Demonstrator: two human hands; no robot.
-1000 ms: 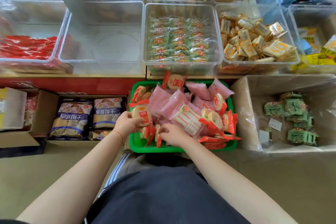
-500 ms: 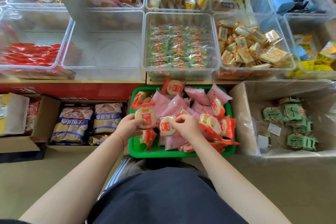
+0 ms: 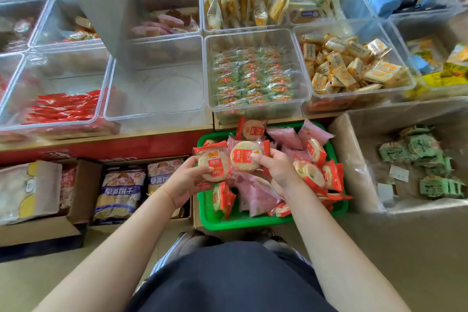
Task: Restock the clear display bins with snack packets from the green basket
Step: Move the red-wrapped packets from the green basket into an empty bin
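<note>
Red-edged rice-cracker packet (image 3: 247, 156) held flat, long axis sideways.

Green basket (image 3: 243, 220) heaped with pink packets (image 3: 255, 195) and red-edged clear rice-cracker packets (image 3: 247, 157) — pale discs, orange-red labels. Clear bins: red packets (image 3: 63, 109), green-trimmed packets (image 3: 253, 78), yellow-and-white packets (image 3: 349, 66). Red shelf front (image 3: 114, 147) — dark navy garment (image 3: 228, 284) below.

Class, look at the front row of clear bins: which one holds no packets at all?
The second bin from the left. Its bare floor shows through, while the bin to its left holds red packets and those to its right green and yellow ones.
</note>
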